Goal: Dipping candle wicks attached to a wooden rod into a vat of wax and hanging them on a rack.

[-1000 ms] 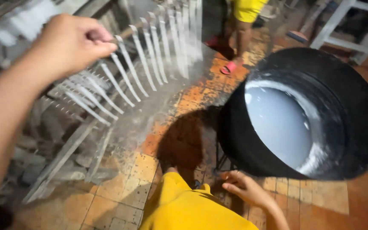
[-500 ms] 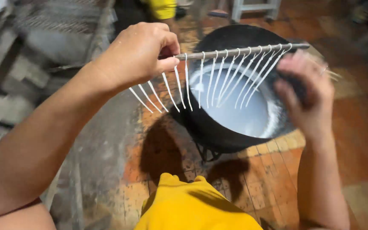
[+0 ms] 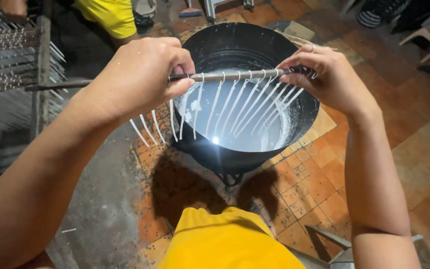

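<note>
I hold a thin metal rod (image 3: 235,75) level above a black drum (image 3: 205,47) filled with white liquid (image 3: 235,132). Several thin white tapers (image 3: 227,104) hang from the rod on loops and swing slantwise over the liquid. My left hand (image 3: 138,74) grips the rod's left part, with a few tapers dangling outside the drum's rim. My right hand (image 3: 327,77) pinches the rod's right end over the drum's far side.
A rack (image 3: 11,55) of more white tapers stands at the left. Another person in yellow (image 3: 108,15) is beyond the drum. Orange floor tiles (image 3: 374,129) surround it, wax-spattered at the left. A grey stool frame (image 3: 334,246) is by my right knee.
The rod came off the left rack and swung over the drum. My right hand rose from near the floor and took the rod's right end.
</note>
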